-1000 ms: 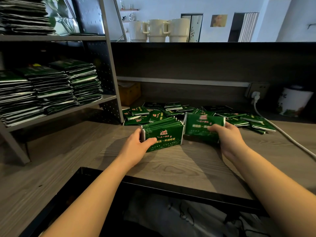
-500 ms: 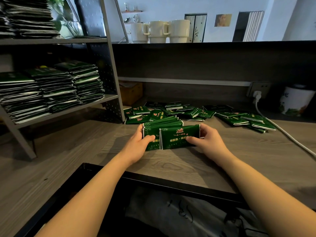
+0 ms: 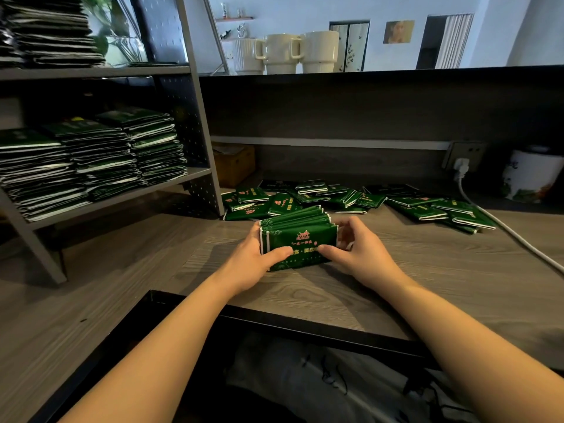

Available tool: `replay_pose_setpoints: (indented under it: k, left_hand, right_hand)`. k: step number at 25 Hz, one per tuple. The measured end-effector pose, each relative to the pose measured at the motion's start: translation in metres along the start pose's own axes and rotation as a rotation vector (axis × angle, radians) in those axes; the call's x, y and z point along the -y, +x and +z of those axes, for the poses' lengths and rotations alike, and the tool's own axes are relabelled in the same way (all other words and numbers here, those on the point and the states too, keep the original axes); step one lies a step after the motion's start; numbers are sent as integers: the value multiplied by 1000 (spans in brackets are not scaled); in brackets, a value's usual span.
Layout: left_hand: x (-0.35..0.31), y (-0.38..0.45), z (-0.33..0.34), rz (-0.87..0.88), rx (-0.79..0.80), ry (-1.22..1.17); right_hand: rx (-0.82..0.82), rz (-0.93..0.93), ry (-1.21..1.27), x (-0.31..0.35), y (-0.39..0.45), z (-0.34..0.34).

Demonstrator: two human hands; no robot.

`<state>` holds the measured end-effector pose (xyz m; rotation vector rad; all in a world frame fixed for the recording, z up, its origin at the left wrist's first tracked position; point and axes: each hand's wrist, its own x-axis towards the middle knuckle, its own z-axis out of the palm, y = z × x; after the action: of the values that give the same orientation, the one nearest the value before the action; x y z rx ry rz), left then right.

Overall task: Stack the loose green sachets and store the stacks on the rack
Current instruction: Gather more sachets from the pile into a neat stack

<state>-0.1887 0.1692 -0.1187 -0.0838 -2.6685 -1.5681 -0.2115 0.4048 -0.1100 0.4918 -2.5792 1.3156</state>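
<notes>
A stack of green sachets (image 3: 297, 236) stands on edge on the wooden desk, pressed between both hands. My left hand (image 3: 253, 264) grips its left end with the thumb across the front. My right hand (image 3: 361, 254) holds the right end, thumb on the front too. Behind the stack, several loose green sachets (image 3: 345, 196) lie scattered across the desk. The grey metal rack (image 3: 195, 123) stands at the left, and its middle shelf carries tall piles of stacked sachets (image 3: 91, 160). More piles (image 3: 52, 29) sit on the upper shelf.
A white cable (image 3: 515, 236) runs from a wall socket (image 3: 462, 160) down the desk's right side. A white printed canister (image 3: 531, 178) stands at the far right. Three cream mugs (image 3: 287, 53) sit on the high ledge. A cardboard box (image 3: 233, 163) rests behind the rack. The desk's black front edge (image 3: 305, 325) is near me.
My right hand brought a sachet from the right and pressed it onto the front of the stack. Both hands now squeeze the stack together.
</notes>
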Motion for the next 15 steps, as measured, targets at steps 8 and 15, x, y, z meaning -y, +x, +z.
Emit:
replay_pose_setpoints:
  k: [8, 15]
  left_hand:
    - [2, -5, 1, 1, 127, -9]
    - [-15, -17, 0, 54, 174, -137]
  right_hand:
    - [203, 61, 288, 6, -1, -10]
    - [298, 112, 467, 2, 2, -15]
